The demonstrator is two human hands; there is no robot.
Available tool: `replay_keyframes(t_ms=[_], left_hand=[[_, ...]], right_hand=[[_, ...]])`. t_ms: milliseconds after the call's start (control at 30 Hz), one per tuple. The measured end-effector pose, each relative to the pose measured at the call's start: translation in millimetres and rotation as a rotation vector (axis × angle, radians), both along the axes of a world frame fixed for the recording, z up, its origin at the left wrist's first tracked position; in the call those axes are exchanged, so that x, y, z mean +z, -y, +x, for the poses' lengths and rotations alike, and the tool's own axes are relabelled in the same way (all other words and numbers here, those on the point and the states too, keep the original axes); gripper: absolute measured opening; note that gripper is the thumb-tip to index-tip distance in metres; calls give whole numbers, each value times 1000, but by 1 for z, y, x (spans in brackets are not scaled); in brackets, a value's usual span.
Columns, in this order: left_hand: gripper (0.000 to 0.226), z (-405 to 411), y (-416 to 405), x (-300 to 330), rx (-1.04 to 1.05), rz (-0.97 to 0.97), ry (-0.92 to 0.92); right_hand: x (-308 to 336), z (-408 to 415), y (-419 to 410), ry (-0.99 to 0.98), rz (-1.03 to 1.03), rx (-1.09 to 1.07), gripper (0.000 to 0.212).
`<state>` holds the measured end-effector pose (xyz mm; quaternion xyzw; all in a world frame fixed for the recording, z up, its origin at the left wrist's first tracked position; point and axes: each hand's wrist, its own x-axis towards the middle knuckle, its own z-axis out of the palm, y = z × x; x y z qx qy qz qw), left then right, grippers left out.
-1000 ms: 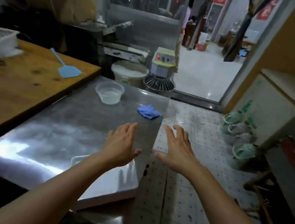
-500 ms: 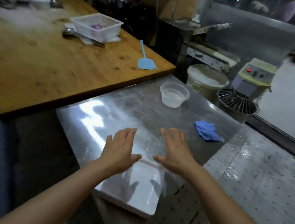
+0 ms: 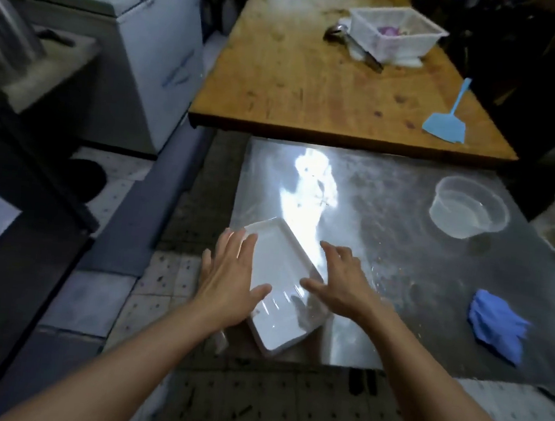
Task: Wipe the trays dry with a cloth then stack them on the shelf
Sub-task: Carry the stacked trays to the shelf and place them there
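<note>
While both hands [image 3: 229,280] [image 3: 343,283] hover open-fingered, white trays [image 3: 280,277] lie untouched beneath.

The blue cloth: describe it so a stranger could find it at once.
Start at the steel table that sits below the wooden table. On its right side, nearer the front edge than the clear plastic tub, lies the blue cloth. It is the only crumpled, soft thing there, and a darker blue than the flat spatula.
</note>
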<state>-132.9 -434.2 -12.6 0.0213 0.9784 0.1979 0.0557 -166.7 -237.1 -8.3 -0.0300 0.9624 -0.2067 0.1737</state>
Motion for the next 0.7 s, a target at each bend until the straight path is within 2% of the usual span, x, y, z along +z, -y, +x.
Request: replay_keyframes(t_ms=[133,267,367,467,567,700], left_hand=[[100,21,-3,-16,280,151,19],[104,26,-10,-33,545,439,268],[97,26,-16,-48,615,646,411],[85,26,-23,-56,653,733,472],[80,24,-27,-63,660,757,444],[69,24,-29,-66,665,790,379]], right_hand=[[-18,-10,3,90,-97,-4,81],[-26,-22,2,198,-191,-6,76],[-31,-27,3,295,-239,25,65],[-38,-26,0,361,-330,9,52],[-43,-25,-4,394,-453,-52,45],[-48,-19,2,339,-507,-96,43]])
